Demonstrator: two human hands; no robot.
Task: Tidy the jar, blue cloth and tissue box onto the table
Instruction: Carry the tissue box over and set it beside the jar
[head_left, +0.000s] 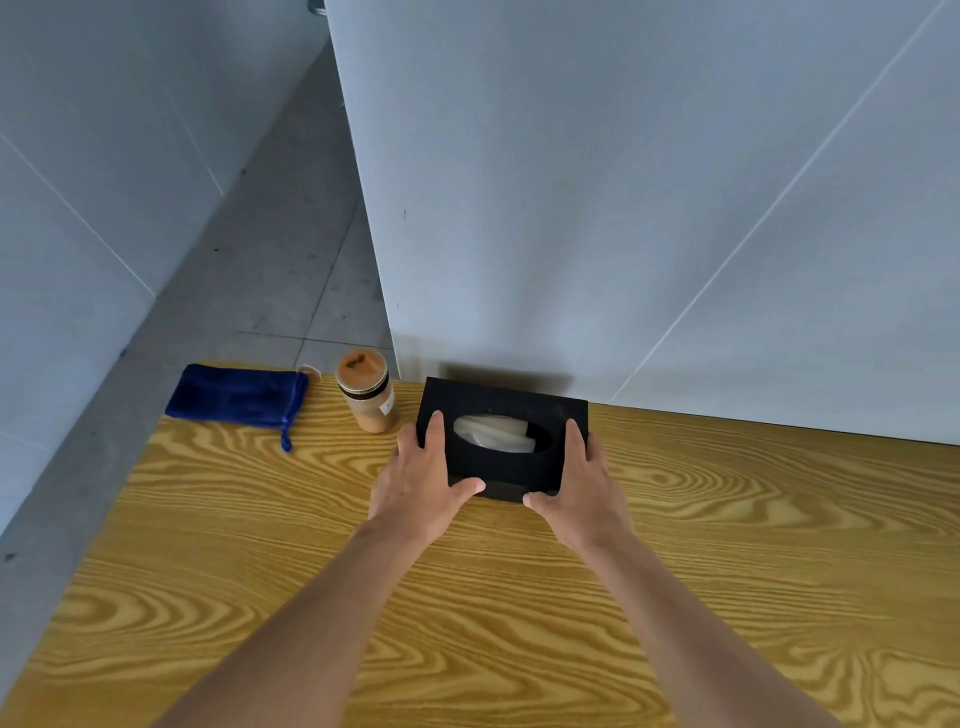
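**Tissue box held at the table's far edge, jar and cloth already set down**

The black tissue box (503, 439) sits just below the middle of the frame, near the far edge of the wooden table (519, 597) and close to the pale wall panel (597, 182) behind it. A white tissue (493, 431) shows through its oval opening. The left hand (423, 486) wraps the box's left end, fingers laid over the top and thumb along the near face; the right hand (579, 491) does the same at the right end. So each grip is closed on the box, one at either end. Whether the box rests fully on the table or is a shade above it cannot be told from this view.

Just to the left of the box stands the jar (366, 392), upright, with brown contents and a brown lid, near the box but not clearly touching it. Further left, at the table's far left corner, lies the blue cloth (236, 397), which looks like a drawstring pouch, with part of it reaching the table's edge. Beyond that corner is grey tiled floor (270, 260).

By my reading the task is nearly done: jar and cloth lie on the table with no hand on them, and only releasing the box seems left.
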